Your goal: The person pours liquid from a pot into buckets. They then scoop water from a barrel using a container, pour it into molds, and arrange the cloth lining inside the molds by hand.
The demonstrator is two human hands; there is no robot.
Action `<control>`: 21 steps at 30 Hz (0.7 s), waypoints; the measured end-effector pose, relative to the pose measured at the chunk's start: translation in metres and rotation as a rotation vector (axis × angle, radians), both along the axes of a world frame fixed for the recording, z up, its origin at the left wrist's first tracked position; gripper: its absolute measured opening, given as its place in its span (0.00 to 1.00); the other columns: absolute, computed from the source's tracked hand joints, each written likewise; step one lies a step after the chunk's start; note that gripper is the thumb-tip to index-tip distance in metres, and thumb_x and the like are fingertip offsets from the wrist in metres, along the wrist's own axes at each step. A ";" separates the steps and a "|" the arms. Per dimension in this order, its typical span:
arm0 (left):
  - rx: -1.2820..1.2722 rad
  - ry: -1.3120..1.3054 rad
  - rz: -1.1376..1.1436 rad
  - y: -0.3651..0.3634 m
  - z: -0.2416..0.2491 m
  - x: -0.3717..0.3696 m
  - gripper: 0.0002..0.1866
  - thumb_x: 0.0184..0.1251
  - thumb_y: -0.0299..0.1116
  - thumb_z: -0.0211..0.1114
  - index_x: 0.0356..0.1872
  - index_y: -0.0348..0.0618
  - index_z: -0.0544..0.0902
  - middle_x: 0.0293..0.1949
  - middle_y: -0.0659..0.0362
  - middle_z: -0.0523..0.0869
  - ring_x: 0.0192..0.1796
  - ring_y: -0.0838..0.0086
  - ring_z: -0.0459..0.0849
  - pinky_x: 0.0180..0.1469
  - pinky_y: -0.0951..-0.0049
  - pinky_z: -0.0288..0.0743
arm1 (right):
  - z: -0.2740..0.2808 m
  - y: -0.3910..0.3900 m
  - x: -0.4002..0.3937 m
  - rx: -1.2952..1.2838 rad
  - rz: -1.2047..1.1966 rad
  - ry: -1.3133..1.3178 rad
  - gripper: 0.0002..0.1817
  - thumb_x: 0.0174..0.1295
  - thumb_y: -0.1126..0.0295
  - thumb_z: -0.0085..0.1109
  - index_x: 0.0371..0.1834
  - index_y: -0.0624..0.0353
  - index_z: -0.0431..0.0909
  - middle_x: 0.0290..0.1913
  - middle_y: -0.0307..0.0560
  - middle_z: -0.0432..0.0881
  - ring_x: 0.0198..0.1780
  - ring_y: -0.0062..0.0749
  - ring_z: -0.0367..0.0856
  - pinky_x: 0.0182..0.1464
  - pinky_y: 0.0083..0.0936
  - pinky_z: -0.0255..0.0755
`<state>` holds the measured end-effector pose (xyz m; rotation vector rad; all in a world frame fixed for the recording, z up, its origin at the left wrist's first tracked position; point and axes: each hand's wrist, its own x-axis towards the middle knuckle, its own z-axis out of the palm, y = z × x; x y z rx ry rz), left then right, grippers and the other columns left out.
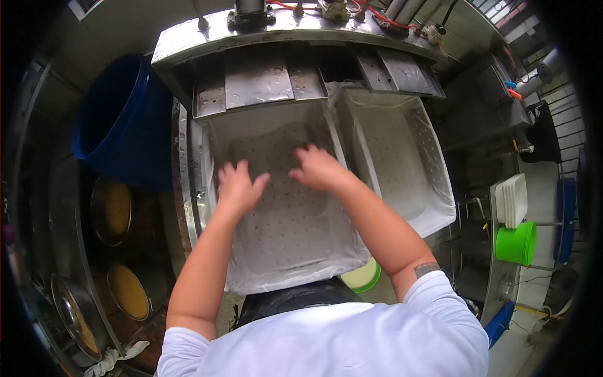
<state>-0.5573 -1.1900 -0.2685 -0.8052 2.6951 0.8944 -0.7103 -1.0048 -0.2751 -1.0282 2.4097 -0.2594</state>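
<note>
Head view: left hand [239, 187] and right hand [319, 168], fingers spread, flat on cloth-lined perforated tray [282, 239].

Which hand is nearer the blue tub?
Left. The left hand presses the cloth-lined tray on the side toward the blue tub; the right hand lies farther away.

1. Two cloth-lined trays sat side by side under the machine housing [295, 31]: the near tray [282, 239] on the left, the second tray [402, 169] touching it on the right.
2. The left hand [237, 187] and right hand [318, 168] lay flat inside the near tray.
3. A barrel [119, 119] stood left of the trays, with pans [112, 210] in front of it.
4. A bucket [516, 242] stood well to the right, with a stack of trays [512, 200] just behind it.
</note>
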 end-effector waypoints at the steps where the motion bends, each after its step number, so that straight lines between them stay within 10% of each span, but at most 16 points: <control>1: -0.089 0.045 -0.030 -0.017 -0.029 -0.027 0.47 0.69 0.59 0.70 0.79 0.37 0.66 0.80 0.28 0.60 0.82 0.30 0.57 0.80 0.41 0.59 | -0.021 -0.019 -0.028 0.076 0.033 0.047 0.35 0.69 0.52 0.64 0.76 0.58 0.73 0.74 0.71 0.72 0.70 0.65 0.75 0.72 0.53 0.71; 7: -0.454 0.004 -0.229 -0.074 -0.082 -0.098 0.49 0.68 0.64 0.68 0.80 0.41 0.67 0.81 0.36 0.63 0.83 0.38 0.58 0.83 0.44 0.55 | -0.059 -0.066 -0.095 0.200 0.238 0.321 0.46 0.70 0.49 0.61 0.88 0.52 0.53 0.87 0.61 0.52 0.85 0.59 0.57 0.83 0.52 0.55; 15: -0.366 -0.177 -0.346 -0.102 -0.080 -0.133 0.53 0.60 0.70 0.72 0.76 0.39 0.69 0.78 0.42 0.70 0.81 0.42 0.63 0.80 0.39 0.59 | -0.077 -0.094 -0.130 0.141 0.287 0.193 0.58 0.48 0.40 0.81 0.80 0.55 0.65 0.78 0.60 0.71 0.79 0.57 0.68 0.79 0.52 0.63; 21: -0.485 -0.232 -0.330 -0.089 -0.059 -0.135 0.52 0.66 0.74 0.61 0.78 0.41 0.69 0.78 0.44 0.70 0.81 0.46 0.65 0.82 0.49 0.60 | -0.071 -0.097 -0.125 0.202 0.276 0.294 0.49 0.50 0.42 0.79 0.74 0.55 0.73 0.73 0.59 0.78 0.75 0.54 0.75 0.73 0.51 0.71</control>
